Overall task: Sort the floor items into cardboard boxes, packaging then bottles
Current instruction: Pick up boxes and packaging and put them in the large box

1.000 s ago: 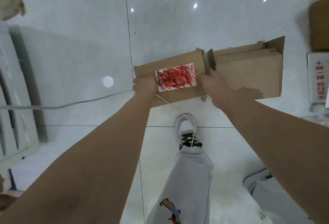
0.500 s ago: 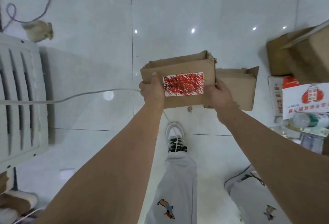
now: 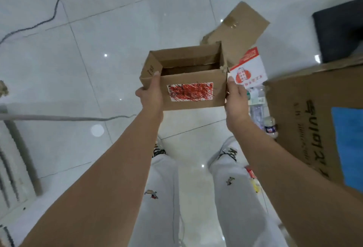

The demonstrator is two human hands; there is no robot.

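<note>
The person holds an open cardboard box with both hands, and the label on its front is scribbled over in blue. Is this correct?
Not quite: in the head view the label is scribbled over in red, not blue. The left hand and right hand do hold the open cardboard box.

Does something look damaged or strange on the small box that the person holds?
Yes. The white label on the front of the small cardboard box is scribbled over with red lines, so it cannot be read. The box's top right corner, by the right hand, looks frayed and torn.
</note>
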